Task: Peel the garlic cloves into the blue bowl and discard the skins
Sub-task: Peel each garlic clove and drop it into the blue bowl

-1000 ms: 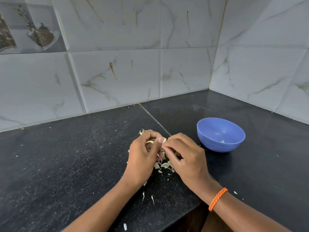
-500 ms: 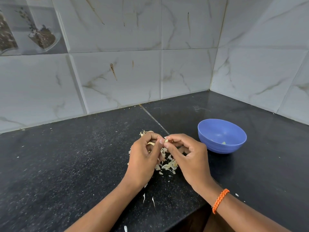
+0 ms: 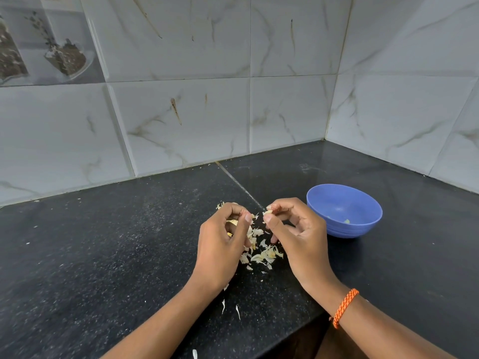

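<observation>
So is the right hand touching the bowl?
Apart. The head view shows a strip of dark counter between the right hand and the bowl.

A plain periwinkle blue is shown by the bowl. The worktop is coloured black with fine pale speckles. The garlic skins are seen as cream and pale yellow. The wall tiles are marbled white with brownish veins. An orange braided wristband is patterned in small weave.

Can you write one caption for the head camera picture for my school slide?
Two hands, left hand and right hand, peel garlic above a pile of skins beside the blue bowl.
</observation>
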### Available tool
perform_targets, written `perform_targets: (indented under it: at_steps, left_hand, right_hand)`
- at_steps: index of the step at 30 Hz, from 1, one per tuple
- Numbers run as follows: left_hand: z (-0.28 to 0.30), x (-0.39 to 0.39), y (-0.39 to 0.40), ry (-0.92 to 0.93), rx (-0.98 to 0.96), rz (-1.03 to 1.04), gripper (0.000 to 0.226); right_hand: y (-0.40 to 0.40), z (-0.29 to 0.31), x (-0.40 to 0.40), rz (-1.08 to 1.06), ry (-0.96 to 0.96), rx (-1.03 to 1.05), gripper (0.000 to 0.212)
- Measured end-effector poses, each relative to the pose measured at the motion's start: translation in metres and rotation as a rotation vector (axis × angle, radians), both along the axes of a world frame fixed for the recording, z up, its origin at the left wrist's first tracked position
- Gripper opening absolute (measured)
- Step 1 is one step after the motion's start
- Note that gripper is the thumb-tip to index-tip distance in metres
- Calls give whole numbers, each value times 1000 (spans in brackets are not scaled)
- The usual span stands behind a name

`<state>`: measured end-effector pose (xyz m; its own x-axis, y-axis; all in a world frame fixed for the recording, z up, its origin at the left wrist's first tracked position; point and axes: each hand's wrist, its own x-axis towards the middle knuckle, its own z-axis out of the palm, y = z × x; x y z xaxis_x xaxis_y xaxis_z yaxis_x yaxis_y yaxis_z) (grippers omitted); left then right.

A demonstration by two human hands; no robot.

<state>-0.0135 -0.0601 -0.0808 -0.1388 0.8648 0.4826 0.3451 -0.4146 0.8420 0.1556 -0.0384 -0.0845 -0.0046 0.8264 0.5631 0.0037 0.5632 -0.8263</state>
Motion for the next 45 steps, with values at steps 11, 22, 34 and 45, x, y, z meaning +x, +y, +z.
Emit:
perform_targets:
  at_steps: [11,22,34,45]
  left_hand:
    - [3,-4,0,-6,-75,-3,18]
    - [6,-3,0,-66,-82,-88,13]
    - [1,-7,5,-149,-161,-171,12]
    - [5,-10,5,-74,-108,-118,22]
  right_hand:
    - [2,-2,1,14,-32,-54,17]
    - [0,-2,-1,20,-48,-54,11]
    - [4,-4,0,134,56,-177,12]
    - [6,-5,3,139,85,-214,9]
